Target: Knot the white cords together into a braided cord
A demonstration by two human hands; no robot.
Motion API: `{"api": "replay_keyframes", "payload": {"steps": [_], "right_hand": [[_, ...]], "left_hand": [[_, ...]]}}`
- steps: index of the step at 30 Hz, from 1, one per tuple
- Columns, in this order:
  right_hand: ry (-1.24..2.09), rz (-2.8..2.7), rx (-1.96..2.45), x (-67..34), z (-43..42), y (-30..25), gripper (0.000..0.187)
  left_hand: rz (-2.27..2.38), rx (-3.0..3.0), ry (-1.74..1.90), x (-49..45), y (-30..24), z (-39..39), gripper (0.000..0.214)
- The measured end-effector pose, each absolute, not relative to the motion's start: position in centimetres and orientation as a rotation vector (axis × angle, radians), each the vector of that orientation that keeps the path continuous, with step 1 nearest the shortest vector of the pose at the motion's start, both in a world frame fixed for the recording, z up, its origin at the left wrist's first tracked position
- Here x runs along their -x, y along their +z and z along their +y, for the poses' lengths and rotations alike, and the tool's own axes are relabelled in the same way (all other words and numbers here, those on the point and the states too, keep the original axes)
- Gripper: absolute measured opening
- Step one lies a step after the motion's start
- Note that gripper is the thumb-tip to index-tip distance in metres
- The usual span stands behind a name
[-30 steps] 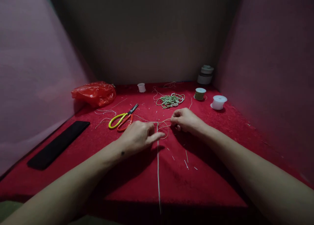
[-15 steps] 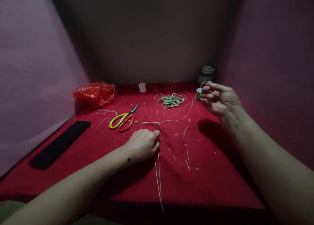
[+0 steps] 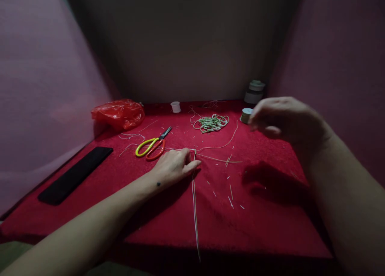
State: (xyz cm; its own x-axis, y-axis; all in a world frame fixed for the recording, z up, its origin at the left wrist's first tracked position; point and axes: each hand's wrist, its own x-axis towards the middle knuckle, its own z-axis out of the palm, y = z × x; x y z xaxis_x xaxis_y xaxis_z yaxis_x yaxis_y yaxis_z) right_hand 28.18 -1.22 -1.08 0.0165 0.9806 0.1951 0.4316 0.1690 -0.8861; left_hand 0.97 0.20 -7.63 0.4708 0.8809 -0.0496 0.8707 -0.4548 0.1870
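My left hand rests on the red cloth, its thumb stretched out and apart from the bent fingers. Just beyond the thumb, thin pale cords meet at a small knot. Two cord strands run from there toward me and over the front edge; others go left under the scissors. To the right, one loose end lies on the cloth and a longer cord curves to a green spool. My right hand, blurred, hovers beside that spool with bent fingers, thumb apart, holding nothing visible.
A heap of green and white braided cord lies behind the knot. Farther back stand a white spool and stacked spools. At left are a red plastic bag and a flat black object. Cord snippets are scattered about.
My right hand has let go of the cord end, which now lies on the cloth, and has turned palm down. My left thumb has spread away from its fingers.
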Motion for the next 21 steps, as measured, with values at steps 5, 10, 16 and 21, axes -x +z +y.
{"api": "replay_keyframes", "payload": {"steps": [5,10,16,21], "right_hand": [[0.78,-2.119,1.359,-22.0,0.4,-4.7,0.013],[0.413,-2.268,1.486,-17.7,0.5,-8.5,0.012],[0.57,-2.129,1.463,-17.5,1.2,-9.1,0.011],[0.741,-2.019,1.488,-17.8,1.8,-9.0,0.009]], "left_hand": [[1.683,-2.623,0.057,-1.8,-8.7,0.4,0.028],[1.686,-2.62,0.084,-1.9,-9.1,0.8,0.024],[1.671,-2.632,0.112,-1.9,-9.1,0.8,0.025],[1.694,-2.632,0.132,-1.9,-9.2,0.8,0.023]]}}
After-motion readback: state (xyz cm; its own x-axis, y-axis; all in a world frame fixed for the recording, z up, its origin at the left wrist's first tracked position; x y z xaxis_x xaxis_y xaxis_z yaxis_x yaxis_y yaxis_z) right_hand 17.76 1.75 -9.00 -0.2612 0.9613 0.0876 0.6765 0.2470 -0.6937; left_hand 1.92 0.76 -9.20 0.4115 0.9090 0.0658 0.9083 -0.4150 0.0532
